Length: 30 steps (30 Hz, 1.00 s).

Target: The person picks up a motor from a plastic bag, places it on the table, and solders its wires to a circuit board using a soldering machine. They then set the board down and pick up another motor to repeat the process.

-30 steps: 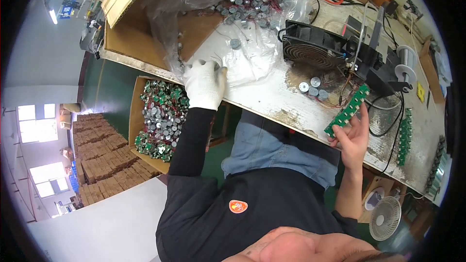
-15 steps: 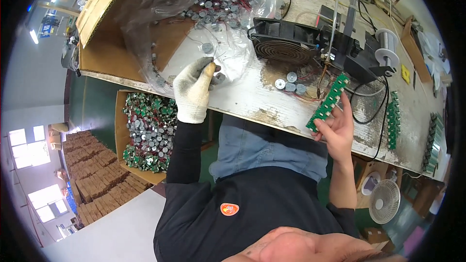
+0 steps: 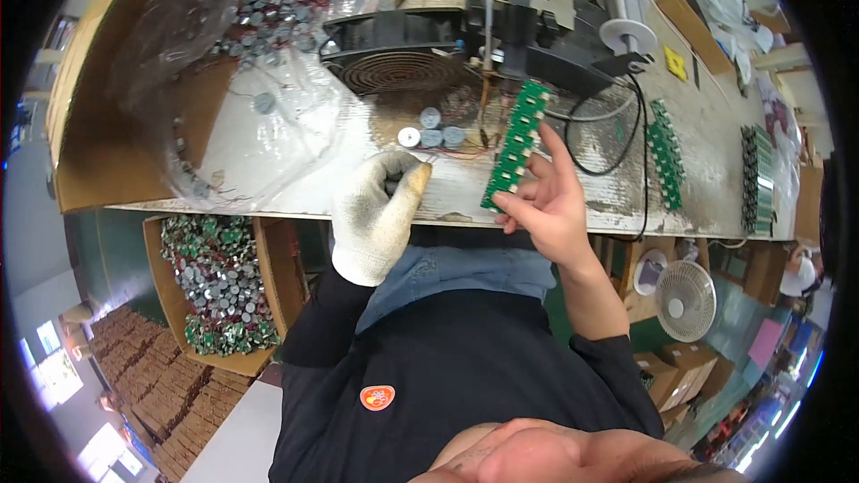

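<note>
Green floor [image 3: 112,250] and stacked brown slabs [image 3: 143,367] fill the left of my feed, behind a worn white bench [image 3: 711,152] that runs across the view.

I see both forearms reaching forward to the bench's near edge. The left hand [image 3: 376,219], in a white glove, is held just in from that edge, its wrist angled up and a little to the right. Its fingers are curled and the thumb is drawn toward the forefinger; from here I cannot tell whether the tips meet or pinch something.

The right hand [image 3: 550,201] is bare, its forearm slanting up and to the left. Thumb and fingers pinch the lower part of one green circuit board [image 3: 517,148], held tilted above the bench, to the right of the glove.

Counting, I get four small round parts [image 3: 431,138] grouped just beyond the glove, below one black fan [image 3: 394,67]. One more grey disc [image 3: 263,103] lies alone on the clear plastic bag [image 3: 300,156]; the heap of parts [image 3: 277,4] farther back is too many to count. I also make out one spool [image 3: 624,9], one yellow piece [image 3: 676,63] and one white fan [image 3: 686,301] below the bench.
</note>
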{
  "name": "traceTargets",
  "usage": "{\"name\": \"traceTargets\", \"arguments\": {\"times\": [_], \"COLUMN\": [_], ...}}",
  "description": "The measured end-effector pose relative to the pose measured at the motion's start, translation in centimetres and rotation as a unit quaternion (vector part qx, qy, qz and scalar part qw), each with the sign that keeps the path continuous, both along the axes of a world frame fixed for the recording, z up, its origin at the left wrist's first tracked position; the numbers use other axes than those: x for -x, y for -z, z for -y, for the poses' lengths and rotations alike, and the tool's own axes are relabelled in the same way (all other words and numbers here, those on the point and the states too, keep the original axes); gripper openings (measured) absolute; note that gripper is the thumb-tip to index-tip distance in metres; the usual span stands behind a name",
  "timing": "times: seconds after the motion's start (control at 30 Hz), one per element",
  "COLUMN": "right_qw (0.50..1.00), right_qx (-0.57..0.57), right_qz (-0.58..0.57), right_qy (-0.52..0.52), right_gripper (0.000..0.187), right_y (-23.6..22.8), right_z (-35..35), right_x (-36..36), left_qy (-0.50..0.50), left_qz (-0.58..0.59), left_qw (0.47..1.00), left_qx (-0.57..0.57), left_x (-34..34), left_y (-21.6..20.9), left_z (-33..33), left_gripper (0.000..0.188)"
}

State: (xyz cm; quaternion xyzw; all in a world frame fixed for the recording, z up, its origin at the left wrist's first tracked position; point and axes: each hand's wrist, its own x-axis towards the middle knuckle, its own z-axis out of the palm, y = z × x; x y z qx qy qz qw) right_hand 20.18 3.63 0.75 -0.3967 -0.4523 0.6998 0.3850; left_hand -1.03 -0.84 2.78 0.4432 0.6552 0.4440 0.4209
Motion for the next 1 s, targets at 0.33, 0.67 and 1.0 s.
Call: {"name": "traceTargets", "arguments": {"times": [0.33,0.67,1.0], "right_qw": [0.999,0.999,0.999], "right_qx": [0.023,0.007,0.006], "right_qz": [-0.021,-0.041,-0.049], "right_qy": [-0.013,0.001,0.0], "right_gripper": [0.076,0.078,0.075], "right_y": [-0.1,0.1,-0.4], "right_z": [0.3,0.2,-0.1], "right_x": [-0.1,0.0,0.2], "left_qy": [0.039,0.052,0.043], "left_qz": [0.067,0.209,0.303], "left_qw": [0.997,0.976,0.95], "left_qx": [0.007,0.037,0.068], "left_x": [-3.2,-3.1,-3.1], "left_y": [1.3,1.1,0.6], "left_z": [-1.3,-2.1,-2.6], "left_gripper": [0.015,0.012,0.011]}}
